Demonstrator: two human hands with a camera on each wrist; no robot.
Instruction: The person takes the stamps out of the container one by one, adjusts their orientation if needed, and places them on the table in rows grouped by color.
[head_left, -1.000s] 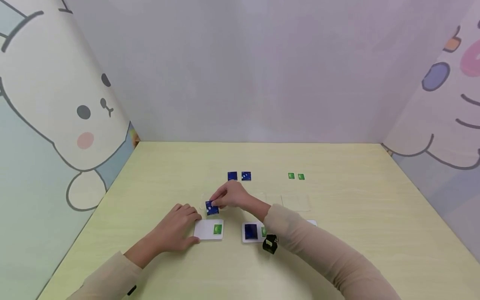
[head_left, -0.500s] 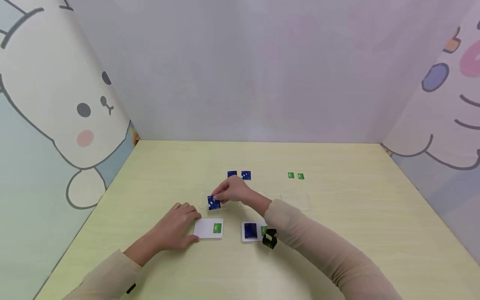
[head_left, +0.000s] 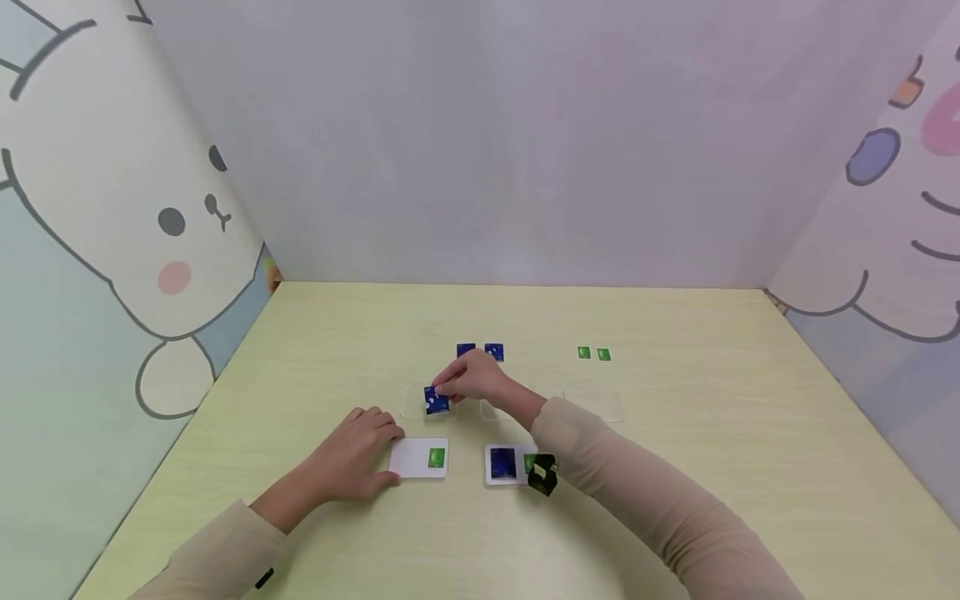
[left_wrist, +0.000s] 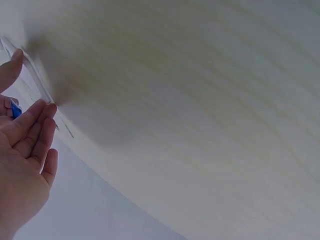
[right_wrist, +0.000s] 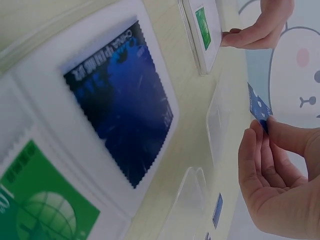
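Observation:
My right hand [head_left: 474,377] pinches a blue postage stamp [head_left: 436,403] between thumb and fingertips. In the right wrist view this stamp [right_wrist: 259,106] stands tilted. From the head it overlaps a clear plastic sleeve [head_left: 411,402]. My left hand [head_left: 354,457] holds a white card [head_left: 408,458] by its left end, thumb at the near corner and fingers at the far one. A green stamp [head_left: 437,458] sits on that card's right side. To the right lies a second white card [head_left: 490,481], bearing a dark blue stamp [head_left: 502,463] and a partly hidden green stamp [head_left: 530,463].
Two blue stamps lie behind my right hand, the right one [head_left: 494,352] partly covered. Farther right are two green stamps [head_left: 584,352]. More clear sleeves [head_left: 596,404] lie in the middle row. A black cube [head_left: 543,474] sits at my right cuff. Walls enclose the table [head_left: 697,375].
My right hand has carried the blue stamp away from me and slightly right, from near the white card's far edge to over the clear sleeve. My left hand stays at the card.

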